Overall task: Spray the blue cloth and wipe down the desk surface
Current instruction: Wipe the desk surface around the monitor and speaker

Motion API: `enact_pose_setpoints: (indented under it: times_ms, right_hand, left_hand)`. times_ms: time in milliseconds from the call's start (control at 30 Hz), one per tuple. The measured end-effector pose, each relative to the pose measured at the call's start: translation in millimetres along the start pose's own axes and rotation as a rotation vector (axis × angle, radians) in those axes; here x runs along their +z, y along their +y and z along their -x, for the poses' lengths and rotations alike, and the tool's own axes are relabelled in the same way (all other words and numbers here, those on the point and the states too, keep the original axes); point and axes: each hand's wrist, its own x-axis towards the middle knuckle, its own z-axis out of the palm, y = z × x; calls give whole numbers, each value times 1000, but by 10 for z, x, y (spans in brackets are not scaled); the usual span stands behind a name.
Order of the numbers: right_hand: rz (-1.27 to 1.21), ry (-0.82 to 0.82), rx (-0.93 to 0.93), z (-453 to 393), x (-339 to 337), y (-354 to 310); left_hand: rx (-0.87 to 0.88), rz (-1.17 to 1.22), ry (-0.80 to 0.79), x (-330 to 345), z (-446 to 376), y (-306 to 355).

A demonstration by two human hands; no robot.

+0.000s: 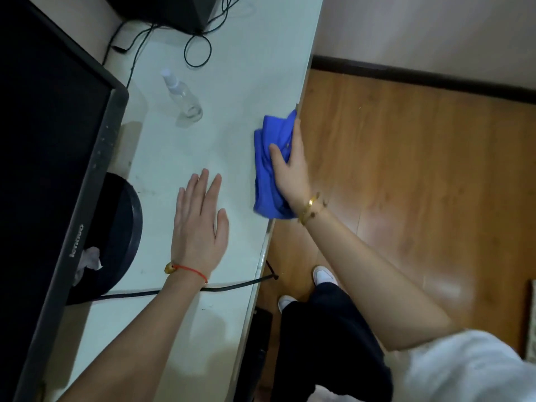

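A bunched blue cloth (268, 166) lies along the right edge of the white desk (240, 82). My right hand (290, 166) presses down on it, thumb on top and fingers over the desk's edge. My left hand (198, 224) rests flat on the desk, palm down, fingers spread, holding nothing, a hand's width left of the cloth. A small clear spray bottle (182, 95) lies on its side further back on the desk, untouched.
A black monitor (52, 158) on a round base (127, 227) fills the left side, with a crumpled tissue (90, 259) on the base. A black cable (226, 287) crosses the desk under my left wrist. More cables (197, 50) loop at the back. Wooden floor lies to the right.
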Motion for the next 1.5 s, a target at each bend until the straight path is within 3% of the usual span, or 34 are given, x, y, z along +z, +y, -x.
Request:
enact_pose_setpoints:
  times_ms: [67,267,500,733,967,1200,1400,1500]
  right_hand:
    - [-7,16,-5,13,28,0]
    - [-64,-73,1,1089,204,266]
    - [-21,10,1,-120,-6,50]
    - [-84,-103,17,970,152,238]
    - [-29,16,-19,-232,-28,-12]
    - [-71,-81,4,761,138,223]
    - [-45,8,6,-162,-11,36]
    - [-71,-1,23,11,29,41]
  left_hand:
    - [-5,1,-10,-2,5,-5]
    - [-8,-1,-15,-10,3,1]
    - [-22,1,-34,-19,3,14]
    - [-11,20,-15,-20,3,1]
    - [-14,-3,-36,-34,-4,17]
    - [-19,10,-25,-36,-14,20]
    - [-18,-1,-34,-40,-11,29]
    - [-20,4,-32,-42,-8,27]
